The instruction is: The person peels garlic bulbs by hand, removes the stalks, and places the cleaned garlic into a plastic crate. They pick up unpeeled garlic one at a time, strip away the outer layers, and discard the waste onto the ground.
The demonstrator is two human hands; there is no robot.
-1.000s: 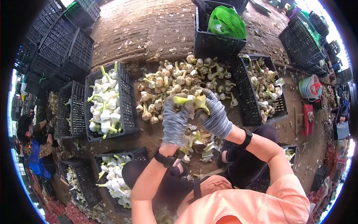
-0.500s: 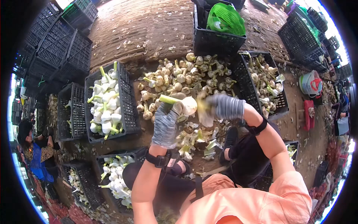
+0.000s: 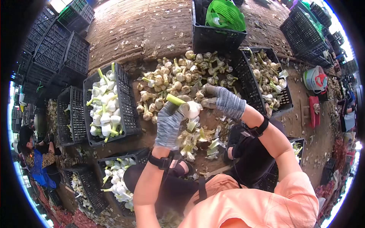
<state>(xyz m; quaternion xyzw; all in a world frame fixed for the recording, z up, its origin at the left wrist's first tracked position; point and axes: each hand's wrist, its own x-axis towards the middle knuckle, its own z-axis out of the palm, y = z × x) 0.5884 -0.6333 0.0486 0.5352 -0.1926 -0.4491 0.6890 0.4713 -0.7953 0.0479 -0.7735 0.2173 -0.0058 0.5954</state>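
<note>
My left hand (image 3: 170,121), in a grey knit glove, is closed around a garlic bulb (image 3: 194,109) with a short green stem (image 3: 175,100) sticking out past the thumb. The bulb looks white and smooth. Just right of it, my gloved right hand (image 3: 226,102) hovers with curled fingers, thumb and forefinger apart, and nothing plainly visible between them. A loose pale husk (image 3: 193,123) shows right under the bulb. Beyond both hands spreads a heap of dirty, unpeeled garlic (image 3: 178,74). Stripped husks and leaves (image 3: 197,140) lie on the ground between my feet.
A black crate (image 3: 130,102) of white garlic stands left, another (image 3: 142,154) by my knee. A crate (image 3: 283,104) of unpeeled garlic sits right; one with green netting (image 3: 224,17) is ahead. Stacked crates (image 3: 51,45) rise at far left, near another person (image 3: 40,159).
The blurred right hand with husk in it has pulled slightly up and steadied. More white bulb shows, and a husk now appears beneath it. The left hand keeps its hold.
</note>
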